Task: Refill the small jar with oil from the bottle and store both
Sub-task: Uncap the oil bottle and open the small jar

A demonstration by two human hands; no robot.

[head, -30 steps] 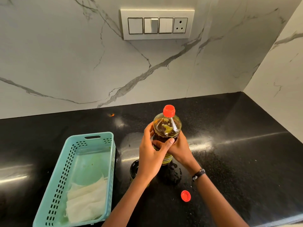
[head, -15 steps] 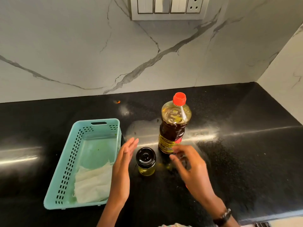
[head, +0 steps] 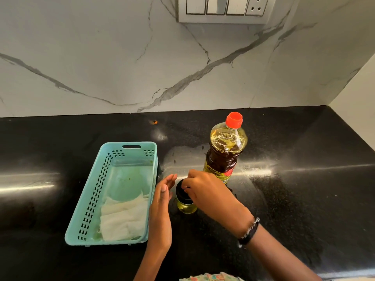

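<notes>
The small jar (head: 186, 207), with yellow oil in its glass body and a black lid, stands on the black countertop (head: 304, 199). My right hand (head: 207, 189) reaches over it from the right, its fingertips closed around the lid. My left hand (head: 162, 201) is held flat and open just left of the jar, with a small gap between them. Right behind the jar stands the oil bottle (head: 223, 157), upright, with its red cap on and nobody holding it.
A teal plastic basket (head: 89, 191) lies left of my hands, with a folded white paper towel (head: 123, 220) in its near end. A marble wall with a switch panel (head: 223, 9) rises behind the counter, and a side wall closes the right corner.
Both hands let go of the bottle, which now stands alone. My right hand moved left onto the jar's lid. The left hand stayed open beside the jar. The view tilted down.
</notes>
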